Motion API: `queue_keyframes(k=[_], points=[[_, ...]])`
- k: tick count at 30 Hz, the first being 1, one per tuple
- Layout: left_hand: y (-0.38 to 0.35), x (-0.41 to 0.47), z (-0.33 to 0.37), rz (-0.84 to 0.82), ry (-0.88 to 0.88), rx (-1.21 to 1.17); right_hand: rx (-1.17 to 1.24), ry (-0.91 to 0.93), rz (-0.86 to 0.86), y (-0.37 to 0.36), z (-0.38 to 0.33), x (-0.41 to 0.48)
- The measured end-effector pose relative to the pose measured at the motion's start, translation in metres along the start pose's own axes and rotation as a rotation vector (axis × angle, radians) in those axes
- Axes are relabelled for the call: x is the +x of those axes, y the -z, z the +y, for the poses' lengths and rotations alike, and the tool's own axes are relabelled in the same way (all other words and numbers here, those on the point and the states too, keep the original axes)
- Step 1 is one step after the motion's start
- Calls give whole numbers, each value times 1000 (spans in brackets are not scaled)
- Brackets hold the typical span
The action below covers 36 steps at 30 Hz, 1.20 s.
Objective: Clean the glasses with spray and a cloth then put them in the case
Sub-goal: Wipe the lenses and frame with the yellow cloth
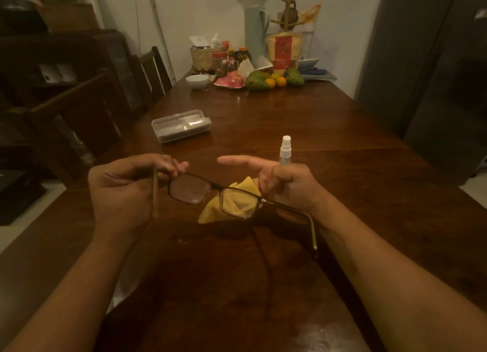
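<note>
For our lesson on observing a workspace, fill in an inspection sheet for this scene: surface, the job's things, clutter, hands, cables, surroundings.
Surface: dark wooden table, glossy.
Job's things: glasses held above the table, arms unfolded; yellow cloth crumpled beneath them; spray bottle upright behind the right hand; clear case closed, farther back.
Clutter: white bowl, jars, basket, fruit at the far end.
Hands: left hand grips the glasses at one hinge; right hand open, empty.
Cables: thin cords hang on the wall.
Surroundings: chairs on the left.

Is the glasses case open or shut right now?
Shut: the clear case lies flat on the table, lid down, beyond both hands.
</note>
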<state>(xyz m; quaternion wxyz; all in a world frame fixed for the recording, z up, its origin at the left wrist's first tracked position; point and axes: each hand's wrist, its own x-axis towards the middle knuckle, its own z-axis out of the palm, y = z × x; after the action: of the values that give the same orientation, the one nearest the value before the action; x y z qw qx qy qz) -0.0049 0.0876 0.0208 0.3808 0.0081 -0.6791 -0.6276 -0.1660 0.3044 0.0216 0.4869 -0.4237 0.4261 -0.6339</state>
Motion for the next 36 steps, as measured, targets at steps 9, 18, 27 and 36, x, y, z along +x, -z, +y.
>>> queue_keyframes(k=[9,18,27,36], points=[[-42,-22,20,-104,-233,17,-282,-6,136,-19,-8,-3],[-47,-25,18,-68,-198,91,-333,-91,99,-35,-6,1],[-50,-25,13,-95,-190,150,-497,-111,204,-42,4,10],[-45,-21,12,-127,-187,60,-368,-105,147,-34,-4,5]])
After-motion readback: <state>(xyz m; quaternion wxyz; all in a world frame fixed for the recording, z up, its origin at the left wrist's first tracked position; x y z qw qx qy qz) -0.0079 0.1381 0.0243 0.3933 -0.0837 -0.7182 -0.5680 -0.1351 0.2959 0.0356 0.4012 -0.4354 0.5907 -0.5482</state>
